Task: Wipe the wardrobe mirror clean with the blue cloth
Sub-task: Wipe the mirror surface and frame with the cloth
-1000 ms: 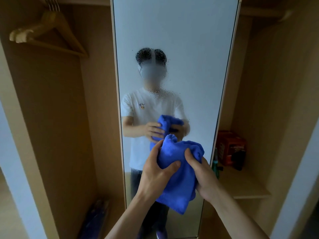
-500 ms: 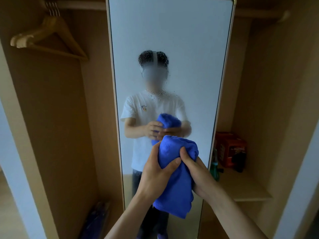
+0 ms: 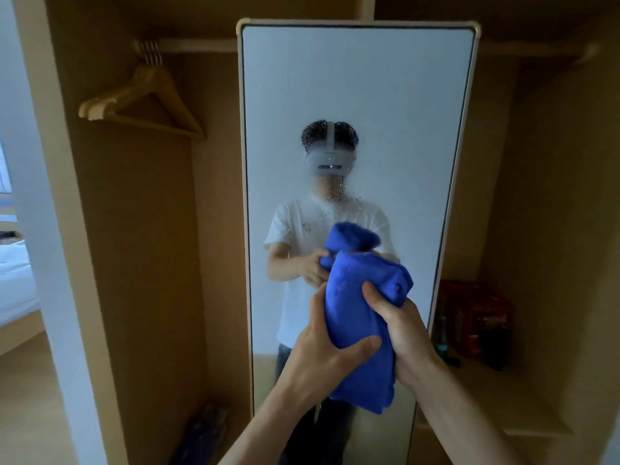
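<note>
head view, one blue cloth (image 3: 359, 313), two grips clamped on it, left hand (image 3: 322, 357), right hand (image 3: 399, 323), one mirror (image 3: 355, 78)

One mirror (image 3: 355, 78), one blue cloth (image 3: 355, 297), one red box (image 3: 476, 310), two hands: left hand (image 3: 318, 357), right hand (image 3: 402, 323).

Cloth: blue cloth (image 3: 362, 323) bunched, in front of the mirror (image 3: 355, 95)
Hands: left hand (image 3: 322, 357) grips its lower half, thumb across the front — right hand (image 3: 399, 323) grips its right side
Mirror: upright, droplets (image 3: 332, 196) speckled mid-glass
Wardrobe: wooden hangers (image 3: 147, 99) on the rail (image 3: 201, 47), left; red box (image 3: 476, 317) on the shelf (image 3: 503, 397), right
</note>
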A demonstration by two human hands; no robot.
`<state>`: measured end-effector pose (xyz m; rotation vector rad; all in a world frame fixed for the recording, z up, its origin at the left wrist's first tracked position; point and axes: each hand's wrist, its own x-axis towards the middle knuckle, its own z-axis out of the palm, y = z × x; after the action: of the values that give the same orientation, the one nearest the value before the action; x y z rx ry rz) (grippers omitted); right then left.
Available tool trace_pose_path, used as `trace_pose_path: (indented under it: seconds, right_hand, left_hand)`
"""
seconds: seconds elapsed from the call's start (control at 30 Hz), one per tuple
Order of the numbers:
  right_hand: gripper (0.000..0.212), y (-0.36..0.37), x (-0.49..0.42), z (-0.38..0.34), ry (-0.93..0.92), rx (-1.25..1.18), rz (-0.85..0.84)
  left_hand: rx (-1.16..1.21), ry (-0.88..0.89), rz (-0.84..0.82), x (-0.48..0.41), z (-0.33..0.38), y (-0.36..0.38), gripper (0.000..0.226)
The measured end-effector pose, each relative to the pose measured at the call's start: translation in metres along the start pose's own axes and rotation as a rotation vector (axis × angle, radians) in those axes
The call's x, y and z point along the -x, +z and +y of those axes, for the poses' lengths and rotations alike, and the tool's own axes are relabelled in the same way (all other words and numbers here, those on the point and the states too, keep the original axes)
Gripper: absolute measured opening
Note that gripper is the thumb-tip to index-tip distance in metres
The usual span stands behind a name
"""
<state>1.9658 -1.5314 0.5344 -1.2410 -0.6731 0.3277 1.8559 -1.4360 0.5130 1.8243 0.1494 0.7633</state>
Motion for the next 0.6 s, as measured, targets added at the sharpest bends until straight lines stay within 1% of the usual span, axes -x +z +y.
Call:
trace_pose_path:
  seconds: [0.07,0.1,0.2,0.27,0.4,0.47,0.5,0.53,0.6]
  right_hand:
    - [0.02,0.003,-0.001,-0.001,0.038,-0.041,-0.054]
    - [0.017,0.006,-0.001,-0.003,0.052,-0.055,-0.081]
    - [0.037,0.013,-0.006,-0.009,0.011,-0.004,-0.129]
    - [0.042,0.022,-0.008,-0.016,-0.026,0.033,-0.134]
    - [0.056,0.038,-0.018,-0.035,-0.087,0.13,-0.004]
    - [0.06,0.045,-0.025,-0.044,-0.113,0.133,0.028]
    - [0.056,0.049,-0.028,-0.049,-0.132,0.14,0.034]
    - [0.046,0.051,-0.031,-0.053,-0.158,0.16,0.033]
    - [0.018,0.056,-0.037,-0.061,-0.209,0.214,0.036]
  left_hand:
    - [-0.018,0.004,0.044,-0.002,0.003,-0.003,0.077]
    - [-0.025,0.013,0.065,-0.004,0.004,-0.006,0.078]
    - [-0.021,0.06,0.114,-0.009,0.006,-0.014,0.08]
    - [-0.006,0.095,0.133,-0.015,0.008,-0.021,0.078]
    - [-0.01,0.156,0.119,-0.03,0.019,-0.034,0.074]
    - [-0.031,0.181,0.105,-0.04,0.024,-0.041,0.074]
    - [-0.049,0.191,0.092,-0.044,0.026,-0.045,0.074]
    - [-0.07,0.201,0.078,-0.048,0.029,-0.051,0.075]
    - [-0.138,0.229,0.061,-0.056,0.035,-0.064,0.077]
